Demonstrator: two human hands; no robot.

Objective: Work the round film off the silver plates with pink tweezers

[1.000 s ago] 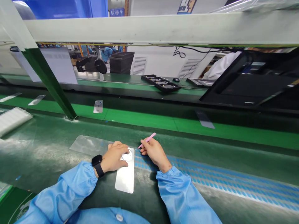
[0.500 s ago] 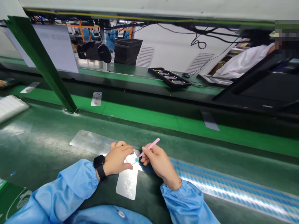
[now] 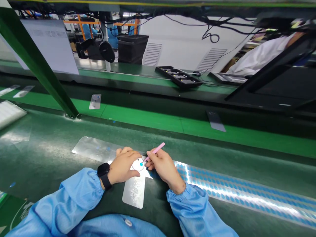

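Head view: flat silver rectangular plate [image 3: 134,192] lies near centre on your dark green bench [image 3: 49,148]; looks light, stiff, slick, so probably best steadied by its edges. Your left hand [image 3: 123,167] has thumb and fingers spread around the white disc [image 3: 136,165] at the plate's far end. Your right hand [image 3: 163,164] pinches slim pink tweezers [image 3: 158,148], likely light, best held mid-shaft; small round blue dot [image 3: 141,164] at the tip, over the disc, contact unclear. Right: clear sheet of blue dots [image 3: 237,187]. Left: clear plastic film [image 3: 92,148]. Far: bright green belt [image 3: 148,121] with small silver cards [image 3: 95,102].

Pink tweezers [image 3: 158,148] slant to a blue dot [image 3: 141,164] — on a silvery plate [image 3: 134,192].
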